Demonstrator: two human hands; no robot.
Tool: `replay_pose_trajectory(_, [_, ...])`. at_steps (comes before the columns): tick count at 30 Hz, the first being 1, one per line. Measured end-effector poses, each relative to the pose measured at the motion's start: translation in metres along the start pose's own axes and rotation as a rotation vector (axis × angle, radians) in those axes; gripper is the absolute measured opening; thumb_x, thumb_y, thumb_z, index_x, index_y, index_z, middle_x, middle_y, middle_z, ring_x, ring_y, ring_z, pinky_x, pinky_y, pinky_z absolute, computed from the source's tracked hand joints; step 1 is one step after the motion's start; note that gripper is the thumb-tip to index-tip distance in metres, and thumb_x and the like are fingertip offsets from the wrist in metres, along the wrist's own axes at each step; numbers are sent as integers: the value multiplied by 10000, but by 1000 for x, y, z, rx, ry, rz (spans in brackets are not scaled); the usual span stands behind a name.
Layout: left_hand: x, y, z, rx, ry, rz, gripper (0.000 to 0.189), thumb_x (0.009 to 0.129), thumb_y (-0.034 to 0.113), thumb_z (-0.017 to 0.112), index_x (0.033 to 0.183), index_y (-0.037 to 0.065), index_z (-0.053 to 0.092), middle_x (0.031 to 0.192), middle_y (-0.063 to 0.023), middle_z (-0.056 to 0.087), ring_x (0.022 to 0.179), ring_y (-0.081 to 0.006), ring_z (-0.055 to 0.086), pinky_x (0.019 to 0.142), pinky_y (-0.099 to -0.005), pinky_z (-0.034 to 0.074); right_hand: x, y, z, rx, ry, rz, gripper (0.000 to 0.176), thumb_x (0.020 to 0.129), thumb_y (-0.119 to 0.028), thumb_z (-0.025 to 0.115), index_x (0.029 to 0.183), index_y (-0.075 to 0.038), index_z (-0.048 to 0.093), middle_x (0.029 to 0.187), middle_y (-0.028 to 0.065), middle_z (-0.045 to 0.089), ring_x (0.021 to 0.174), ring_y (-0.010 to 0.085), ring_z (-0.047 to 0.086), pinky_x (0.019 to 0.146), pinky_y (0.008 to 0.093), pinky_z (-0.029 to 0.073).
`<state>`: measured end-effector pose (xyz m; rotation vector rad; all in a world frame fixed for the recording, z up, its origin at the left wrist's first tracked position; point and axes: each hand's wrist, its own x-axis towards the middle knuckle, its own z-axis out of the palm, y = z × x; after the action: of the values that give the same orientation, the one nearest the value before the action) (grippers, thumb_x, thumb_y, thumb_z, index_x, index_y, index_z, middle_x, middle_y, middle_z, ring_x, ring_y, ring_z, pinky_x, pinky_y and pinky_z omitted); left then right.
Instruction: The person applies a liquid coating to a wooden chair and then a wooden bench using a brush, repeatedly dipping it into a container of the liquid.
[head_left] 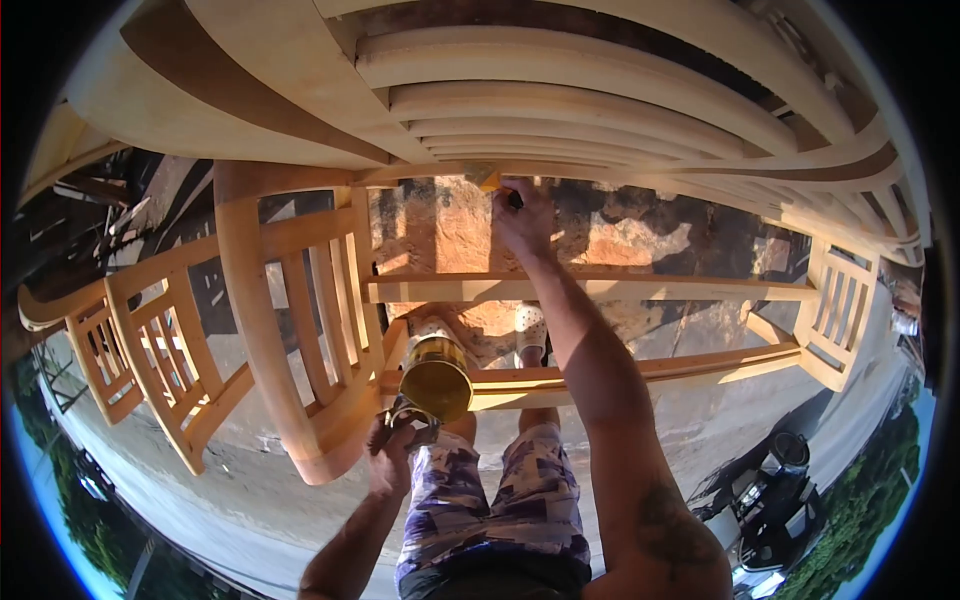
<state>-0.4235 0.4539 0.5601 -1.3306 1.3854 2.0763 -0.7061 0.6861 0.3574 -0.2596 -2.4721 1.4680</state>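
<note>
My left hand (392, 450) is closed around the rim or handle of a gold-coloured metal can (438, 375), which is tilted towards me; its contents are hard to make out. My right hand (525, 218) reaches forward, its fingers wrapped around a paintbrush (490, 180) with a yellowish part showing. The brush head touches or nearly touches the lower rail (440, 172) of a pale wooden bench, just under its slatted backrest (580, 60). Much of the brush handle is hidden in my fingers.
The bench's left armrest post (262, 340) and right slatted side (838, 305) flank me. A front crossrail (640, 370) and a middle rail (690, 290) run across near my legs. More slatted wooden furniture (150, 350) stands left. A motorcycle (785, 500) is behind at right.
</note>
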Motion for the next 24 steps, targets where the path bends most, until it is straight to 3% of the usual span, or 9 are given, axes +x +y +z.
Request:
replay_pose_trajectory(2, [1,-3,1,8,-6,0,377,796,-42,541,1169,-12,588,1093,-124,676,969,-241,685,860,-370,581,11,45,-58,-107,85,112,119,838,-102,725,929,-41,678,785,165,696,664,249,696,614,347,547])
replay_pose_trajectory(4, [0,-7,6,24,-2,9,349,806,-25,553,1152,-14,595,1085,-123,678,962,-240,682,853,-372,578,21,92,-107,-87,211,36,108,839,-106,723,916,-40,687,771,118,699,653,202,674,624,326,541])
replay_pose_trajectory(6, [-2,-8,11,52,3,29,300,827,10,579,1124,-21,609,1069,-121,681,950,-240,677,839,-377,574,26,158,-148,50,280,259,98,857,-110,701,932,-47,694,778,95,695,668,183,654,634,312,532])
replay_pose_trajectory(9, [-6,-8,26,36,-21,33,299,830,16,575,1125,-19,609,1066,-119,679,949,-244,678,839,-379,575,35,126,-185,-316,554,289,105,879,-122,685,955,-48,677,803,121,692,695,203,662,642,320,527])
replay_pose_trajectory(12, [-8,-15,31,42,-53,22,326,831,21,570,1153,-25,601,1081,-126,678,957,-248,678,843,-380,576,33,110,-172,-309,633,153,113,897,-122,668,981,-50,645,830,147,694,701,225,661,638,329,521])
replay_pose_trajectory(15, [-9,-21,38,59,-74,-2,357,827,20,572,1178,-40,589,1100,-136,676,962,-259,680,857,-389,575,22,70,-104,-185,452,72,110,881,-73,671,974,-59,613,801,161,689,714,335,696,643,388,547])
replay_pose_trajectory(18, [-13,-19,58,112,-53,-29,341,782,26,565,1118,-26,588,1072,-142,679,960,-250,680,882,-366,557,5,41,-59,-150,183,-15,124,869,-100,691,968,-59,629,792,160,686,721,327,705,633,381,556])
replay_pose_trajectory(21, [-14,-21,69,132,-54,-22,351,785,26,559,1130,-28,587,1079,-144,677,979,-251,675,894,-367,550,2,24,-58,146,4,181,139,870,-120,703,983,-60,650,781,150,672,709,308,700,619,355,548])
replay_pose_trajectory(24, [-13,-26,68,138,-58,-1,366,814,45,593,1166,-52,588,1101,-143,670,990,-254,659,891,-398,562,11,81,-92,182,22,226,119,876,-108,695,985,-69,672,794,148,682,713,267,701,633,324,543])
